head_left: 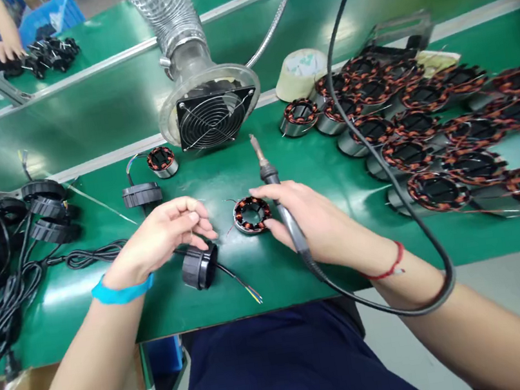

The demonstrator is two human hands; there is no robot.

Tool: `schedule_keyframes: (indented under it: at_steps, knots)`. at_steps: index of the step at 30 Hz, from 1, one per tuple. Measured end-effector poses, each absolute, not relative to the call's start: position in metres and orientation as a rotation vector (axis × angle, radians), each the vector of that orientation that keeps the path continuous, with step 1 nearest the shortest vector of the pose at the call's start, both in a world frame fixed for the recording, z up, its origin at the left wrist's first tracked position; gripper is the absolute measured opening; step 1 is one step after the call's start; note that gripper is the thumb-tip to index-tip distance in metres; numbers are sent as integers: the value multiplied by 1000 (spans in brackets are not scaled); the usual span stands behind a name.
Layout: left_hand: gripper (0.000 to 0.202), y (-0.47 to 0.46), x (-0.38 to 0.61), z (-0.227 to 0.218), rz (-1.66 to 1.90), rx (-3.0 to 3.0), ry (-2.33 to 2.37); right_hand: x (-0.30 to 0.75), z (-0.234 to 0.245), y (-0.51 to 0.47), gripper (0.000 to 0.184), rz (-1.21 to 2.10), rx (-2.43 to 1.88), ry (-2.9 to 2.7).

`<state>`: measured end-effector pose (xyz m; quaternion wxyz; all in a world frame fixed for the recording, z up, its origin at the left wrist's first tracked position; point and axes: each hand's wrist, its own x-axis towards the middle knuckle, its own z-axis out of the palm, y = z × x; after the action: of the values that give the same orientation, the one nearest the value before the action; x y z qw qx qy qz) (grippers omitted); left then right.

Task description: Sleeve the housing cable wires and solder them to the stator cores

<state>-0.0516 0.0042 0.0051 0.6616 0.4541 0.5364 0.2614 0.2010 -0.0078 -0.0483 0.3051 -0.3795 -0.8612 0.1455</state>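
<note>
My right hand holds a soldering iron, its tip pointing up and away from me. The thumb and forefinger of that hand are at the right rim of a motor stator with copper windings and thin loose wire ends. My left hand hovers left of the stator, fingers curled and thumb against them; what they pinch, if anything, is too fine to make out. Just below it lies a black round plastic housing on its side, with a cable ending in thin coloured wires.
A fume extractor fan hangs behind the stator. Several wound stators crowd the right side beside a tape roll. Black housings and coiled cables fill the left. The iron's cord loops over my right forearm. A co-worker's hand shows at upper left.
</note>
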Motion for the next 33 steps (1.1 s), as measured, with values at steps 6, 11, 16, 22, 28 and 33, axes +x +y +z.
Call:
schedule_keyframes:
  at_steps: [6,11,16,22,28,33]
  knots:
    - [26,31,-25,-15,491,1139,1309,185,-63,-15,54,530,-1071,-2198]
    - [24,37,-15,-17,376,1188,1274,184,-76,-13,59,569,-1060,-2104]
    - [29,39,-10,-23,391,1106,1166,188,-79,-9,58,619,-943,-2102]
    - [30,20,-20,-15,186,1489,1195,190,-81,-8,58,634,-1028,-2037]
    - [28,19,-31,-16,187,1477,1198,189,-81,-10,60,535,-1142,-2019]
    - [33,28,-20,-32,320,1121,1030,183,-84,-13,60,349,-1202,-2047]
